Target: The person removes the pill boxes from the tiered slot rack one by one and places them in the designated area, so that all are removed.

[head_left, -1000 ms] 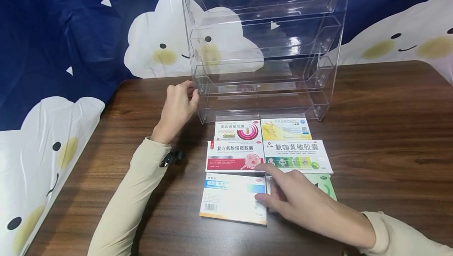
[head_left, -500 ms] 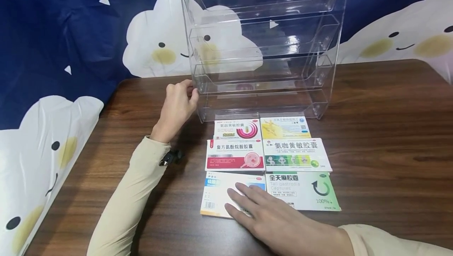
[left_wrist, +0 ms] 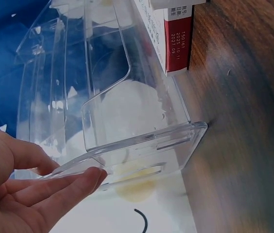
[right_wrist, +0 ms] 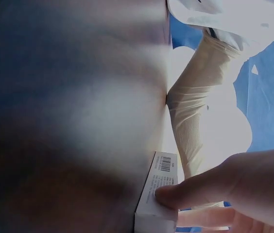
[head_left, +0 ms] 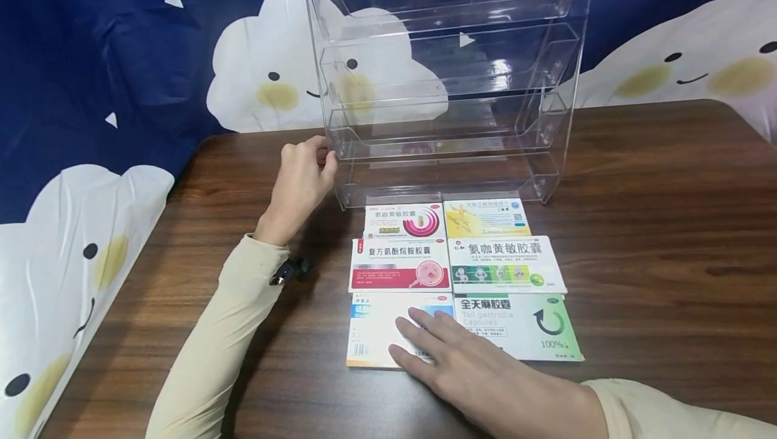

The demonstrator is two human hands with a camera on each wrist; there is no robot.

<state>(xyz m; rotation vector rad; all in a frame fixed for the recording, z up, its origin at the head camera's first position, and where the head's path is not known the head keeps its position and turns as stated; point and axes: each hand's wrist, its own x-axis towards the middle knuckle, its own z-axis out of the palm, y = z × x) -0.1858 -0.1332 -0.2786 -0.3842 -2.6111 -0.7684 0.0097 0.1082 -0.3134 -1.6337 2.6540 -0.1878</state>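
Note:
In the head view my left hand (head_left: 297, 183) is at the left side of a clear plastic tiered rack (head_left: 449, 81). The left wrist view has its thumb and fingers on either face of the rack's side panel (left_wrist: 142, 138), pinching it. My right hand (head_left: 473, 365) lies with spread fingers on a white and blue medicine box (head_left: 369, 334), covering part of its print. Seen from the right wrist, the thumb (right_wrist: 173, 194) presses the box's narrow barcoded side (right_wrist: 163, 167). To its right lies a green and white medicine box (head_left: 516, 331).
Two further rows of medicine boxes lie flat behind: a red and white box (head_left: 400, 267) beside a white and green one (head_left: 506, 264), then a pink-ringed box (head_left: 403, 221) and a yellow one (head_left: 485, 218) at the rack's foot. A curtain (head_left: 146, 54) hangs behind the wooden table (head_left: 655, 223).
My right hand has moved left from over the green box onto the white and blue box, which now lies straighter in its row. The left hand keeps its place at the rack.

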